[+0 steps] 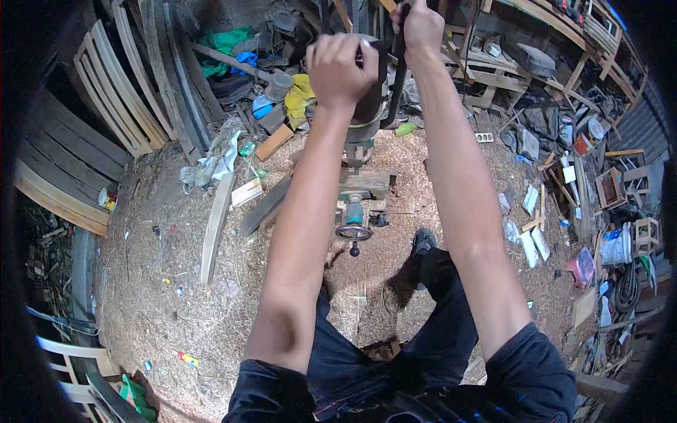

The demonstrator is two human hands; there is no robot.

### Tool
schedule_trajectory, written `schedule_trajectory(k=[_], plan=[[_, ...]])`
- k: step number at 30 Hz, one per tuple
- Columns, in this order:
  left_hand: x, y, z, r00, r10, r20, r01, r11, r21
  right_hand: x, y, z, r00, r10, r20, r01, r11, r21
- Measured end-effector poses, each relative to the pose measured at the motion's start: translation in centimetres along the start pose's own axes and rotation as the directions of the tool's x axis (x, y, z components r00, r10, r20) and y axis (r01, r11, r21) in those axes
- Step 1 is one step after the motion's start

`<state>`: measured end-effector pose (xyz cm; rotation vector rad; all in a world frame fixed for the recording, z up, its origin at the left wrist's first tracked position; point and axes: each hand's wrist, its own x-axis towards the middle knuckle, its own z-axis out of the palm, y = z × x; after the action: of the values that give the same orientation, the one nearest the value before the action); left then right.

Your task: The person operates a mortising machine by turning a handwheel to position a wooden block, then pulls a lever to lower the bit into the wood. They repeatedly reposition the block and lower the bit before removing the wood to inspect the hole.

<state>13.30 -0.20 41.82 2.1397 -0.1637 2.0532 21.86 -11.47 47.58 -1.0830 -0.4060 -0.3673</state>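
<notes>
Both arms reach up over a machine with a round handwheel point(354, 232). My left hand point(341, 69) is at the top centre, against the dark upper body of the machine, its fingers bent; what they hold, if anything, is hidden. My right hand point(421, 29) is wrapped round the top of a dark lever point(399, 77) at the machine's right side. Below the hands, a wooden block point(370, 182) lies across the machine above the handwheel.
Wood shavings cover the floor point(176, 282). Curved boards point(116, 92) lean at the upper left. A long plank point(217, 229) lies left of the machine. Scrap wood, a white bucket point(615, 244) and a pink basket point(582, 267) line the right side.
</notes>
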Motion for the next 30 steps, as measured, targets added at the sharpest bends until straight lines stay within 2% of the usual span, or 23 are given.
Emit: schedule_trajectory(k=[3,6,9,16,22,25,30], plan=[[-1.0,0.1,0.2,0.999,-0.047,-0.010,0.047,0.999,-0.019,-0.1,-1.5,-0.7,0.986,0.155,0.056,-0.143,0.975,-0.170],[-0.9,0.0,0.4,0.999,-0.048,0.010,0.048,0.999,-0.008,-0.4,-0.6,0.1,0.996,0.073,-0.057,-0.085,0.970,-0.229],[-1.0,-0.3,0.6,1.000,-0.009,-0.017,0.010,1.000,0.028,-0.7,-0.1,-0.2,0.997,-0.064,-0.046,0.049,0.964,-0.260],[-1.1,-0.5,0.7,1.000,-0.002,0.004,0.002,1.000,0.018,-1.8,0.5,-0.7,0.999,-0.032,-0.010,0.032,0.999,0.004],[-1.3,-0.7,0.8,1.000,0.020,-0.001,-0.020,0.999,0.033,-4.2,0.4,-1.3,0.998,-0.056,0.004,0.055,0.995,0.084],[-1.5,-0.8,0.8,1.000,0.025,-0.002,-0.024,0.999,0.044,-5.8,0.0,-1.9,0.999,-0.025,0.021,0.024,0.999,0.045],[-1.7,-0.8,0.7,1.000,0.030,-0.003,-0.030,0.999,0.026,-8.3,-0.6,-2.8,0.994,-0.064,0.089,0.054,0.992,0.114]])
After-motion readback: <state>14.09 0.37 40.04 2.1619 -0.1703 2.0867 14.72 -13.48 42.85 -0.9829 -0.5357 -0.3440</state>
